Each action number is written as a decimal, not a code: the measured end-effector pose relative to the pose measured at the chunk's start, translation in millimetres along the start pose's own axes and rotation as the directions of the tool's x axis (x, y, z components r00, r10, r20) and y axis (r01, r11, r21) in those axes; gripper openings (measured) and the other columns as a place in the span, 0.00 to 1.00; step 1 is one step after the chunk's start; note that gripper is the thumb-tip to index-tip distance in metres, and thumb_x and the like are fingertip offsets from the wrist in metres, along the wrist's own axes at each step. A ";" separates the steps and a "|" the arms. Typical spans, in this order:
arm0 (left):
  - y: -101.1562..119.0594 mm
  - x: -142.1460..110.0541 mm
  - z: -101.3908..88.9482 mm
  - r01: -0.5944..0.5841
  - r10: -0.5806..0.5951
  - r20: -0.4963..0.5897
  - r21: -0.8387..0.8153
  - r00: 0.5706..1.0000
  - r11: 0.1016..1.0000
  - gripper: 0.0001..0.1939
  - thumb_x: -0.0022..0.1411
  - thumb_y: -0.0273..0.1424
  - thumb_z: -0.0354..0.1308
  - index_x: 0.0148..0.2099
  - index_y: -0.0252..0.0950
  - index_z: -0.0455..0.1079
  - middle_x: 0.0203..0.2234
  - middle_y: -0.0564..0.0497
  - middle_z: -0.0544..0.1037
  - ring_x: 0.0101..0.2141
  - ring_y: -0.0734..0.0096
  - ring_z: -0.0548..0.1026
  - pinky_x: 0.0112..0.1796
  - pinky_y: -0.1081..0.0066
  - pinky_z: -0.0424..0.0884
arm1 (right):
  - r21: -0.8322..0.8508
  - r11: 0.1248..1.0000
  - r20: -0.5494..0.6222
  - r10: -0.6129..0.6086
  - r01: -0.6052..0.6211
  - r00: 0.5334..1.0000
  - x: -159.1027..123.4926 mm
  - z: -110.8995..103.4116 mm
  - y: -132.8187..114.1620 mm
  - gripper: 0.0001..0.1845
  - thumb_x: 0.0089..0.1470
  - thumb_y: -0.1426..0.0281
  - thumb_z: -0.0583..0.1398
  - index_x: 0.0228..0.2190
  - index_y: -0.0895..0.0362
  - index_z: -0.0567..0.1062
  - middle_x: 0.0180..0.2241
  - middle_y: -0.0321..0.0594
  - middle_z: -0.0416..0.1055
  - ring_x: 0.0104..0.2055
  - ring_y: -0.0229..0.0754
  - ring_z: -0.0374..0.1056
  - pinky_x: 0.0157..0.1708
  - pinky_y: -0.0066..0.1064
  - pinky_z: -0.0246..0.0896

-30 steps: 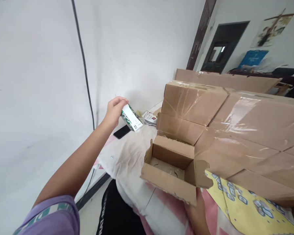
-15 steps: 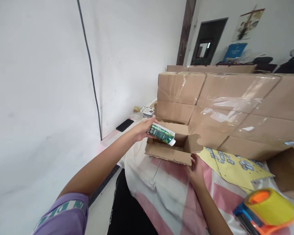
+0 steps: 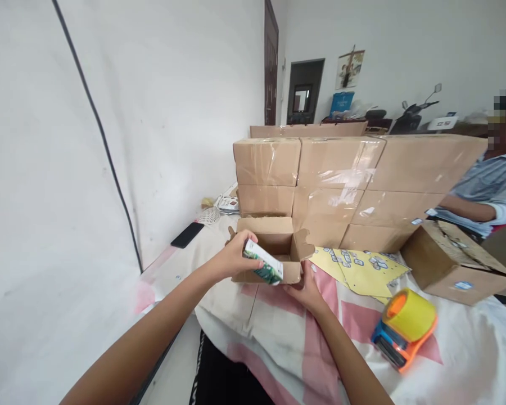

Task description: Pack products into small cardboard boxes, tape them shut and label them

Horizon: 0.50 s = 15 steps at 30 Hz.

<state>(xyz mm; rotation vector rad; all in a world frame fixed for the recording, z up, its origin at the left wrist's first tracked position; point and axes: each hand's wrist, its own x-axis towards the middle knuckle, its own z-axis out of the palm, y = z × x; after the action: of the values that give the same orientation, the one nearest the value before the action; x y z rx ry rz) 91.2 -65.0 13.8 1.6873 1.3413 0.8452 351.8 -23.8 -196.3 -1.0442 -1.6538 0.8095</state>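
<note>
My left hand (image 3: 231,259) is closed on a small green-and-white product box (image 3: 263,266), holding it tilted at the near rim of a small open cardboard box (image 3: 274,242). My right hand (image 3: 306,287) grips that cardboard box at its near right corner, under an open side flap. The cardboard box rests on a white and pink cloth (image 3: 287,337) covering the table.
Taped cartons (image 3: 341,185) are stacked just behind the open box. A yellow printed sheet (image 3: 358,267), an orange and blue tape dispenser (image 3: 405,329) and another brown box (image 3: 455,270) lie to the right. A black phone (image 3: 188,234) is at left. A co-worker's arm (image 3: 468,208) reaches in at far right.
My left hand brought the green-and-white box from the left, over the open cardboard box, down to its near rim. The view swung right, showing the tape dispenser and a co-worker.
</note>
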 end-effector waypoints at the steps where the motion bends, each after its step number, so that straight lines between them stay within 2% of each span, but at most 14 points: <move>1: -2.6 -2.1 -0.1 -0.002 0.000 0.058 0.029 0.998 1.000 0.23 0.49 0.33 0.69 0.44 0.41 0.62 0.33 0.56 0.68 0.34 0.71 0.68 0.31 0.73 0.63 | -0.004 1.000 0.002 0.009 -0.009 1.000 -0.6 -0.3 0.8 0.58 0.43 0.58 0.72 0.68 0.50 0.51 0.63 0.53 0.62 0.70 0.66 0.52 0.65 0.62 0.55; 3: -9.5 -4.5 0.0 -0.029 0.023 0.095 0.059 0.995 0.998 0.22 0.51 0.34 0.69 0.44 0.41 0.63 0.33 0.57 0.69 0.33 0.71 0.68 0.31 0.73 0.63 | -0.029 0.999 0.025 0.017 -0.016 1.000 1.6 -2.1 0.2 0.56 0.42 0.59 0.73 0.67 0.51 0.53 0.63 0.54 0.62 0.69 0.66 0.54 0.65 0.61 0.55; 6: -20.1 -4.0 0.2 -0.027 0.026 0.043 0.031 0.999 0.999 0.23 0.48 0.36 0.72 0.42 0.41 0.65 0.33 0.57 0.69 0.33 0.71 0.67 0.32 0.73 0.63 | -0.008 1.000 0.113 0.020 -0.019 0.993 18.4 -7.3 -6.3 0.50 0.40 0.61 0.73 0.62 0.53 0.60 0.59 0.52 0.67 0.63 0.62 0.63 0.61 0.55 0.63; 9: -24.1 1.6 0.9 0.038 -0.036 0.013 -0.205 0.999 0.978 0.25 0.49 0.40 0.72 0.42 0.41 0.63 0.37 0.54 0.71 0.37 0.69 0.71 0.34 0.71 0.67 | 0.059 0.998 0.213 -0.010 -0.003 0.977 45.6 -12.4 -15.6 0.41 0.41 0.61 0.72 0.56 0.55 0.69 0.51 0.49 0.74 0.58 0.59 0.70 0.60 0.54 0.65; 11: -21.6 7.5 2.9 0.000 -0.024 -0.069 -0.335 0.997 0.942 0.24 0.52 0.43 0.71 0.42 0.41 0.61 0.44 0.51 0.72 0.43 0.65 0.73 0.38 0.70 0.70 | 0.088 0.996 0.246 -0.039 0.018 0.969 59.4 -14.2 -20.6 0.35 0.43 0.60 0.71 0.53 0.55 0.73 0.47 0.48 0.78 0.54 0.59 0.72 0.59 0.54 0.66; 12: -19.4 10.3 4.8 -0.049 0.002 -0.140 -0.339 0.990 0.939 0.23 0.53 0.43 0.70 0.41 0.41 0.60 0.46 0.50 0.71 0.46 0.63 0.73 0.39 0.69 0.71 | 0.096 0.995 0.246 -0.050 0.027 0.968 62.6 -14.8 -22.3 0.32 0.45 0.59 0.70 0.52 0.55 0.75 0.45 0.48 0.79 0.52 0.58 0.74 0.58 0.53 0.68; 13: -17.2 12.5 7.3 -0.101 0.039 -0.213 -0.288 0.976 0.952 0.22 0.54 0.43 0.69 0.40 0.41 0.60 0.47 0.49 0.70 0.47 0.62 0.73 0.39 0.69 0.71 | 0.102 0.994 0.240 -0.061 0.037 0.969 62.9 -15.4 -23.5 0.30 0.45 0.58 0.70 0.50 0.55 0.76 0.44 0.47 0.79 0.51 0.58 0.75 0.55 0.52 0.70; 15: -14.7 13.2 14.1 -0.163 0.148 -0.303 -0.025 0.942 0.986 0.17 0.56 0.41 0.67 0.38 0.42 0.62 0.48 0.48 0.69 0.48 0.59 0.73 0.39 0.67 0.72 | 0.107 0.992 0.225 -0.091 0.068 0.970 55.0 -17.1 -23.9 0.26 0.45 0.58 0.71 0.46 0.54 0.79 0.42 0.46 0.80 0.48 0.57 0.76 0.50 0.49 0.74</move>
<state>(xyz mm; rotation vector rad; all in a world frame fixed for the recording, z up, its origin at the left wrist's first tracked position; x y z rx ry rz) 99.9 -53.0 -5.5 1.6907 1.3833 1.2587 353.7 17.2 -149.4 -0.8344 -1.8180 0.9776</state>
